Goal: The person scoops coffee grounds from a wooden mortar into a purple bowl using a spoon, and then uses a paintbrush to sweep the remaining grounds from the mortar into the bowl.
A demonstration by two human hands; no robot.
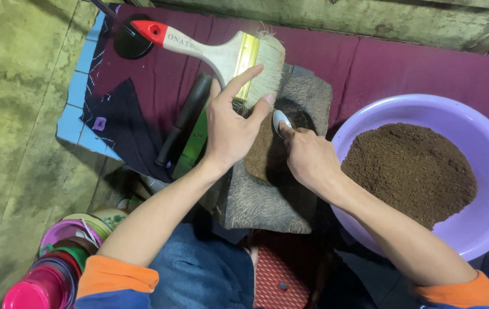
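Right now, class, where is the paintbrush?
In the head view, the paintbrush lies at top centre on the maroon cloth, its bristles just above the left hand and left of the purple basin.

The light is soft and fairly dim, coming from above and the far side. It glares on the brush's metal band (248, 57) and glints on the spoon (281, 119). Deep shadow lies under both forearms and near the lap. The centre is sharp; the near corners soften and bend slightly.
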